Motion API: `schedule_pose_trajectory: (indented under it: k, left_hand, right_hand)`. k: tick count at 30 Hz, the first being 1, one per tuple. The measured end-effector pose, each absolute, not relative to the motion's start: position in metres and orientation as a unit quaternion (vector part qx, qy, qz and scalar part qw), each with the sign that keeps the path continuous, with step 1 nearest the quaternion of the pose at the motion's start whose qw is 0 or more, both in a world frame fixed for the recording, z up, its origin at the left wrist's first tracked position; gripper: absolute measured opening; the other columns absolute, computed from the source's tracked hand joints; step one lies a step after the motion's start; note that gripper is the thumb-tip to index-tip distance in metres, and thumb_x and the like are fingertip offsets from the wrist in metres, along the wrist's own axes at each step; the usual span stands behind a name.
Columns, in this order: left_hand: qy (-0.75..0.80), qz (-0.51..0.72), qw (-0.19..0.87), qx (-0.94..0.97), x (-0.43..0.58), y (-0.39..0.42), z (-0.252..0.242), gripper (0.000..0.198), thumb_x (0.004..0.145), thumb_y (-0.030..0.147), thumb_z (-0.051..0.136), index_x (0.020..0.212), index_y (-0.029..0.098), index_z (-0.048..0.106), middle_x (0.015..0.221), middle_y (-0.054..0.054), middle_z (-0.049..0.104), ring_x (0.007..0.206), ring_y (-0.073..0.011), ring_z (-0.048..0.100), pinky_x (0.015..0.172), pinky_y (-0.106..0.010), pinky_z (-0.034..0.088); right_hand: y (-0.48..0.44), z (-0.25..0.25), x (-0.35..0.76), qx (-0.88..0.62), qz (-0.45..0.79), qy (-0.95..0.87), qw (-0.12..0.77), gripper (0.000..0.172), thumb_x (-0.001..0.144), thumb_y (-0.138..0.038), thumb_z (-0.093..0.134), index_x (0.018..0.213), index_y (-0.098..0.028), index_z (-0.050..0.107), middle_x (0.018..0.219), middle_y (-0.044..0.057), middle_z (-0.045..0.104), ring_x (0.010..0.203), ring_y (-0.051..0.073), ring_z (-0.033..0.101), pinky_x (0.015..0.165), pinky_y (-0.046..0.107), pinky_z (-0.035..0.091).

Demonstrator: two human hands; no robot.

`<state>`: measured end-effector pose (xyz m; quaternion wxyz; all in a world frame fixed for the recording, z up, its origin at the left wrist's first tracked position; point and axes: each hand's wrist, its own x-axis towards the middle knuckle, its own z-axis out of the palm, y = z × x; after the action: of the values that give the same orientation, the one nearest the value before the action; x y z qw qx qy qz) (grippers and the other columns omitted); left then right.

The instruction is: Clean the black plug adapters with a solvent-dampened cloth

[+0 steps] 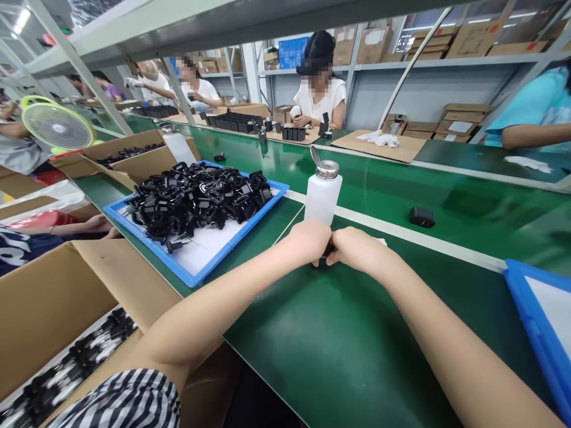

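Observation:
My left hand point(311, 241) and my right hand point(359, 251) meet low over the green bench. Closed fingers of both hands grip a small black plastic part point(325, 260), mostly covered by them. A bit of something white point(382, 242) pokes out behind my right hand; its kind I cannot make out. Just beyond my hands stands a white pump bottle point(322, 193) with its metal lid flipped up. To the left, a blue-rimmed tray point(207, 270) holds a heap of black plastic parts point(191, 199).
An open cardboard box point(40, 309) with black and white parts stands at lower left. A black block point(422, 217) lies on the green conveyor belt point(379, 184). Another blue tray point(535, 327) is at right. Co-workers sit across the line; a person's hand point(100, 226) shows at left.

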<state>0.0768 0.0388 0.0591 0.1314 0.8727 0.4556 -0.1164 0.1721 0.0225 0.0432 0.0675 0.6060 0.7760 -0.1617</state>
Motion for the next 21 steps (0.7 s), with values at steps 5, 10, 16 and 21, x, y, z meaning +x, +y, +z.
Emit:
schedule_pose_trajectory:
  k: [5,10,16,21]
  left_hand:
    - [0.462,-0.134,0.14,0.866,0.079,0.043,0.058,0.019,0.047,0.011,0.064,0.066,0.01,0.061,0.066,-0.008,0.059,0.061,-0.0197,0.054,0.056,-0.026,0.041]
    - [0.461,-0.113,0.116,0.872,0.075,0.042,0.053,0.026,0.044,0.015,0.067,0.069,0.01,0.06,0.065,-0.008,0.058,0.062,-0.0207,0.054,0.056,-0.027,0.041]
    - [0.49,-0.105,0.105,0.859,0.07,0.033,0.054,0.027,0.049,0.019,0.064,0.075,0.011,0.059,0.07,-0.008,0.058,0.071,-0.0229,0.054,0.061,-0.028,0.041]
    - [0.49,-0.063,0.131,0.859,0.06,0.033,0.049,0.033,0.047,0.024,0.064,0.078,0.013,0.059,0.076,-0.008,0.059,0.074,-0.0231,0.053,0.062,-0.028,0.04]
  right_hand:
    - [0.025,0.046,0.172,0.593,-0.183,0.779,0.088,0.007,0.06,-0.017,0.058,0.067,-0.016,0.06,0.064,0.003,0.059,0.057,0.016,0.054,0.045,0.021,0.036]
    - [0.02,0.043,0.172,0.589,-0.174,0.787,0.05,0.02,0.059,-0.018,0.059,0.079,-0.013,0.058,0.063,0.004,0.058,0.051,0.015,0.053,0.044,0.021,0.035]
    - [0.032,0.04,0.2,0.532,-0.292,0.795,0.01,0.022,0.063,-0.025,0.055,0.083,-0.016,0.056,0.074,0.001,0.059,0.063,0.014,0.055,0.055,0.021,0.04]
    - [0.046,0.028,0.29,0.736,-0.091,0.667,-0.076,0.035,0.073,-0.037,0.043,0.094,-0.01,0.053,0.098,0.012,0.052,0.091,0.024,0.047,0.07,0.029,0.039]
